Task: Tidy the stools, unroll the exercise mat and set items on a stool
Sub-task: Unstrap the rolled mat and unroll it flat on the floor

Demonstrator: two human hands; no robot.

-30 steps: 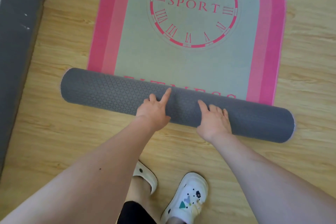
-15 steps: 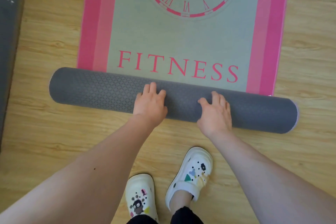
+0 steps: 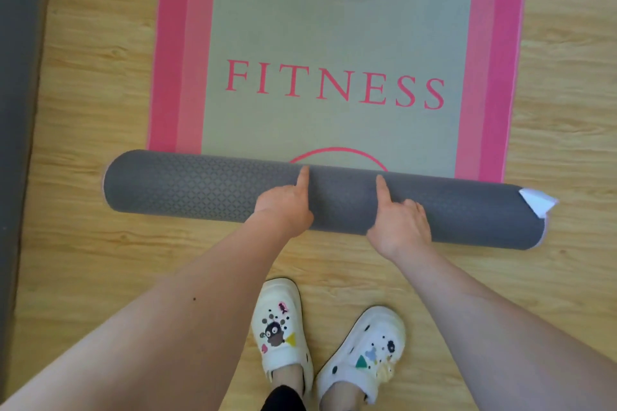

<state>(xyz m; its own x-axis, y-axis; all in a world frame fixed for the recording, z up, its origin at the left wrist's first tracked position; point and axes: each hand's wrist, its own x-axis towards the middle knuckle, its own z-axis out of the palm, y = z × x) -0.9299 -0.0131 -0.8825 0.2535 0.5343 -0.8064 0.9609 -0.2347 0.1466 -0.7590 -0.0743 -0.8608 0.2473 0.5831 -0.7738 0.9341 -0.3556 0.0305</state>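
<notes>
The exercise mat (image 3: 334, 37) lies partly unrolled on the wooden floor, pale green with pink borders, a clock print and the word FITNESS. Its rolled part (image 3: 187, 188) is a grey textured cylinder lying across the view. My left hand (image 3: 283, 207) rests on the near side of the roll at its middle, index finger stretched over the top. My right hand (image 3: 397, 223) presses on the roll just to the right, index finger also extended. A white paper corner (image 3: 534, 203) sticks out of the roll's right end. No stools are in view.
A dark grey surface (image 3: 16, 110) runs along the left edge of the floor. My two feet in white clogs (image 3: 280, 327) stand on bare wooden floor (image 3: 100, 260) just behind the roll.
The roll has travelled toward me, uncovering FITNESS and a pink arc below it. My feet stepped back. The white paper now shows at the roll's right end.
</notes>
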